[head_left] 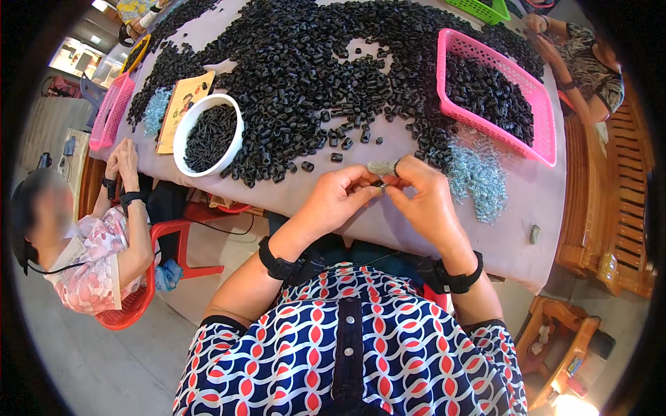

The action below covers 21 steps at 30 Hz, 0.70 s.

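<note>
My left hand (338, 199) and my right hand (424, 200) meet over the near edge of the table, thumbs and fingers pinched together. Between the fingertips shows a small dark piece (380, 185), too small to make out fully. A greyish textured wrap (381, 168) sits around a finger at my right hand. Just beyond my hands lie loose black hollow cylindrical parts (336, 157), part of a wide heap. To the right of my right hand is a pile of small pale-blue coils (479, 184) that look like springs.
A white bowl (236, 149) holds thin black pieces. The pink basket (496, 132) at right is full of black parts. A card (173, 118) and a second coil pile (156, 111) lie left. People sit left and far right, beside a wooden bench (617, 187).
</note>
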Tool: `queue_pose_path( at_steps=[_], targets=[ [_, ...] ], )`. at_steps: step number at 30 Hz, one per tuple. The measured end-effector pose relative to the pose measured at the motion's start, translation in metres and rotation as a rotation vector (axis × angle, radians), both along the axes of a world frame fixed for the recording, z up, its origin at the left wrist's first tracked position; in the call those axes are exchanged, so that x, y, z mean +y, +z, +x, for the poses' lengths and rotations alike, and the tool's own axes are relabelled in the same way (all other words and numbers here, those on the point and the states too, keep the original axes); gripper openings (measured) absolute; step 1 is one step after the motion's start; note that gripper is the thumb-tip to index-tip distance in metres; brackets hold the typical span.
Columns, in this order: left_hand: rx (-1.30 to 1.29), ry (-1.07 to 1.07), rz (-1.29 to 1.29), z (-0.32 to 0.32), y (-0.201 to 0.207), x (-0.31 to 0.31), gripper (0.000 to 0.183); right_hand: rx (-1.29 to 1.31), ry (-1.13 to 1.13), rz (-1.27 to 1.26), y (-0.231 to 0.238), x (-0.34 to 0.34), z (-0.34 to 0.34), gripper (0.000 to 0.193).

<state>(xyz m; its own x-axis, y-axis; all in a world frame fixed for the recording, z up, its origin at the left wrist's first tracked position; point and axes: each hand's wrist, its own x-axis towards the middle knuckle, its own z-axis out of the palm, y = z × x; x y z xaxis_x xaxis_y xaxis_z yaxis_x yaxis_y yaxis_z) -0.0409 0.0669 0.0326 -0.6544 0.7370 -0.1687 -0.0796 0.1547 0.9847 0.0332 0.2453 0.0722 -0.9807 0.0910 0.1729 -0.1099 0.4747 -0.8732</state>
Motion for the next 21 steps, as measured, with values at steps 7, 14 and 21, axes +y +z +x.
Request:
queue_pose_path(
  at_steps=[7, 14, 21],
  targets=[
    [0.015, 0.015, -0.028, -0.002, 0.0, -0.001, 0.02, -0.017, -0.024, -0.046, -0.004, 0.0, -0.001, 0.015],
    [-0.076, 0.079, 0.105, 0.001, 0.001, 0.004, 0.019, -0.027, -0.035, 0.067, -0.005, 0.002, -0.003, 0.015],
    [0.071, 0.174, 0.1, -0.004, -0.004, 0.001, 0.016, -0.109, -0.05, -0.091, -0.013, -0.004, -0.005, 0.018]
  ],
)
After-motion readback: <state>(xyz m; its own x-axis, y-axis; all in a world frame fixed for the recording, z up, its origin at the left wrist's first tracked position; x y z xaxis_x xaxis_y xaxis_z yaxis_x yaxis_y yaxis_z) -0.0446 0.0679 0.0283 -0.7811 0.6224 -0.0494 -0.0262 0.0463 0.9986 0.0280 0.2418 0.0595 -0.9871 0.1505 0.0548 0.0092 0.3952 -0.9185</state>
